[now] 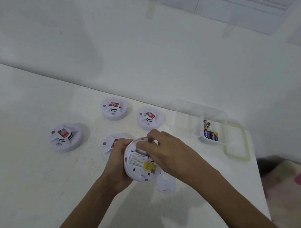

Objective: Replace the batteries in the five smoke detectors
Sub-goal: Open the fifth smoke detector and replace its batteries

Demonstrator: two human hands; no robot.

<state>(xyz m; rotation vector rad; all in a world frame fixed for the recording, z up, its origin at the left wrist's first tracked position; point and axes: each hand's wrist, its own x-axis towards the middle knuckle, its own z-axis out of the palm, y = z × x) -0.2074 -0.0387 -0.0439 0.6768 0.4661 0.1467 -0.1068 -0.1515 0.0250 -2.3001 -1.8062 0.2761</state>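
- One held detector [137, 160], flipped back-up above counter [20, 165] centre, label and yellow sticker showing.
- left hand [116, 161] clamped on its 9 o'clock rim, fingers wrapped round the edge.
- right hand [164, 149] over its 12 o'clock part, fingertips bent down at the battery bay; blurred, cannot tell if it pinches anything.
- cover plate [165, 183] flat on counter, just beside held detector at 4 o'clock.
- Four more face-up with red stickers: near detector [108, 144] at 9 o'clock, partly hidden behind left hand; left detector [64, 136] further out at 9; back-left detector [114, 108] at 11; back-right detector [149, 117] at 12.
- clear tub [188, 117] at 2 o'clock, batteries [210, 134] in its right end.
- green-rimmed lid [236, 141] against tub's right side.
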